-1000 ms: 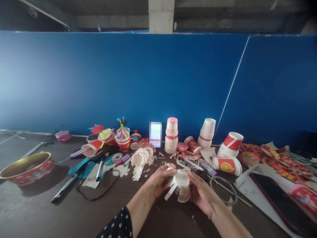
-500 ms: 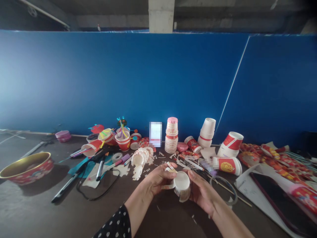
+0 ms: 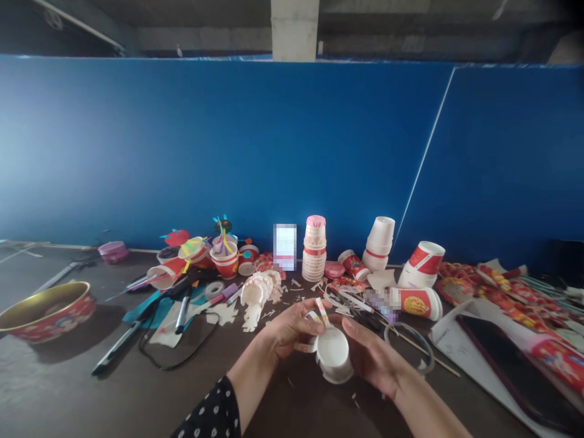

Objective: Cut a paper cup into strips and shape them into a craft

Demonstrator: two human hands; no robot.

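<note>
Paper cup [image 3: 333, 356] is gripped between both hands over the table [image 3: 132, 401]. I see the left hand [image 3: 292, 328] closed around the cup's paper strips [image 3: 322, 310] and the right hand [image 3: 371, 356] curved against its side. Paper snippets [image 3: 292, 298] and a cut cup [image 3: 253, 293] lie just ahead, with a stack of cups [image 3: 314, 249] behind them. Dark scissors [image 3: 365, 319] are hard to make out, and a blurred patch [image 3: 285, 246] hides whatever stands beside the stack.
</note>
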